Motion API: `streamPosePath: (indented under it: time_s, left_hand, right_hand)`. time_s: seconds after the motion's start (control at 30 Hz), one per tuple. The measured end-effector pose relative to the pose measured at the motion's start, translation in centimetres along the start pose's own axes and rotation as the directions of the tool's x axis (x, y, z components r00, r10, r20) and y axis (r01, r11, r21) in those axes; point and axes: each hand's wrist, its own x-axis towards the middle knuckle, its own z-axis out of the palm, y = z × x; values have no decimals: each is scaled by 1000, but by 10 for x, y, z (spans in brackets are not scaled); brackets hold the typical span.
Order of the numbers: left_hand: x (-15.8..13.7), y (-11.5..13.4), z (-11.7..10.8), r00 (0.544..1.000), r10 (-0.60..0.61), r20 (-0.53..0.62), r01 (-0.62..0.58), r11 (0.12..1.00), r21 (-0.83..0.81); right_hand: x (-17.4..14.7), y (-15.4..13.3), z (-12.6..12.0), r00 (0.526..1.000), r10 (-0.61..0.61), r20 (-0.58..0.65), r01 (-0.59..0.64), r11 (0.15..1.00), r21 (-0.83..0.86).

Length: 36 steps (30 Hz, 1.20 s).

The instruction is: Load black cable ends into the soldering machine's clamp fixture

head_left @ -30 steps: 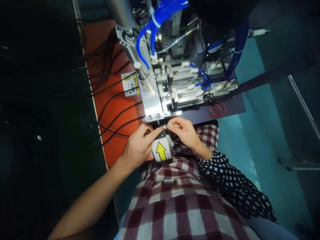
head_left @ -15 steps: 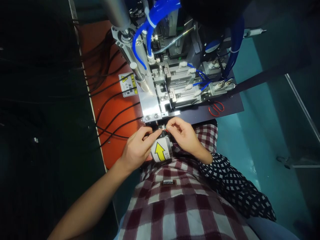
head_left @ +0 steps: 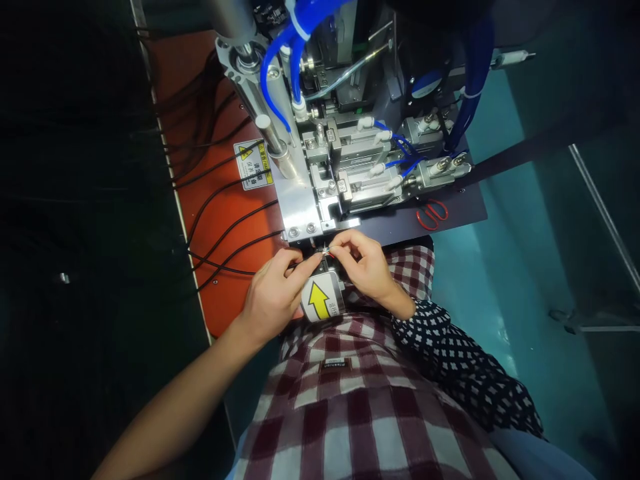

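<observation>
My left hand is closed in a pinch, its thumb and index finger pointing right beneath the metal plate of the machine. Opposite it, my right hand is also pinched, fingers curled, its tips almost meeting the left ones. Between the fingertips shows a tiny bright piece with a bit of red beside it, too small to name. Just below the hands is a white label with a yellow arrow on a rounded part at the front of the machine.
Metal cylinders with blue air tubes fill the machine above my hands. Black cables cross the orange base plate on the left, near a warning label. Red-handled scissors lie on the dark plate to the right.
Both hands stay at the same spot under the metal plate, fingertips still together. My right hand has shifted slightly left; the whole view has moved a little.
</observation>
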Motion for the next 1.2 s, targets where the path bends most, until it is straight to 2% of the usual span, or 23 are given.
streamPosePath:
  time_s: [0.37,0.7,0.97,1.2]
  left_hand:
    - [0,1,0,999,-37,12,37,999,-11]
    - [-2,0,2,999,-47,27,49,998,-51]
    - [-4,0,5,998,-63,19,64,996,-64]
    - [-3,1,4,998,-59,9,60,996,-73]
  right_hand:
    - [0,-2,0,999,45,4,-45,999,-10]
    - [-1,-1,0,1000,20,-10,-21,1000,-12]
    - [0,2,2,994,109,-23,-107,992,63]
    - [-2,7,3,993,115,-15,-113,991,75]
